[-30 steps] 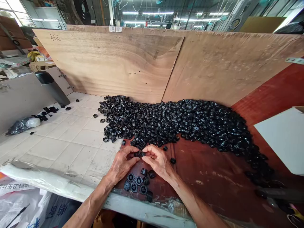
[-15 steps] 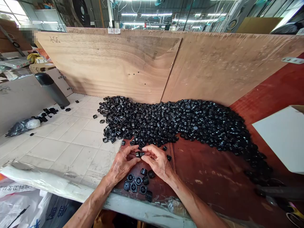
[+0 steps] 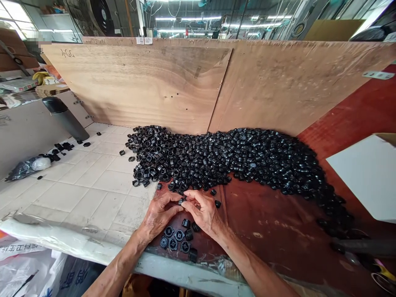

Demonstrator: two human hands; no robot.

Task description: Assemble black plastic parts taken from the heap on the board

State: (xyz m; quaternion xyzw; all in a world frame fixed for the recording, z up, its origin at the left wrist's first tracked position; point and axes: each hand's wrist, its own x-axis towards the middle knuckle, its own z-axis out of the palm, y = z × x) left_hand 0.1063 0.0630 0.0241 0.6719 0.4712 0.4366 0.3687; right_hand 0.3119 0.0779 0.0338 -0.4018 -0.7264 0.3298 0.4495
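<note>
- Head view, looking forward and down past my own forearms.
- My left hand (image 3: 161, 212) and right hand (image 3: 202, 212) meet above the table, fingers curled in and nearly closed.
- A small black plastic part (image 3: 181, 201) is pinched between the fingertips of both hands, mostly hidden by them.
- That part sits just in front of a large heap of similar black parts (image 3: 216, 159). The heap runs in a long, curving band along the foot of the boards, from the tiles across to the right.
- A few stray parts (image 3: 218, 203) lie loose just beside my right hand.
- A small cluster of black parts (image 3: 175, 241) lies below my hands toward the near edge, several flat with round openings facing up.
- Surface: worn red-brown tabletop (image 3: 266, 218) under my hands and to the right, scuffed with pale marks. White tiled top (image 3: 93, 189) to the left, the two meeting under the heap's left end.
- Clear plastic sheeting (image 3: 62, 237) runs along the near edge of the tiles. White printed sacks (image 3: 27, 268) sit below it.
- Two plywood boards (image 3: 139, 86) stand tilted behind the heap.
- Far left: a dark flask (image 3: 65, 119) and a black plastic bag (image 3: 26, 170).
- Far right: a white card (image 3: 361, 177) on the tabletop.
- Room: large workshop, long strip lights (image 3: 188, 18) overhead.
</note>
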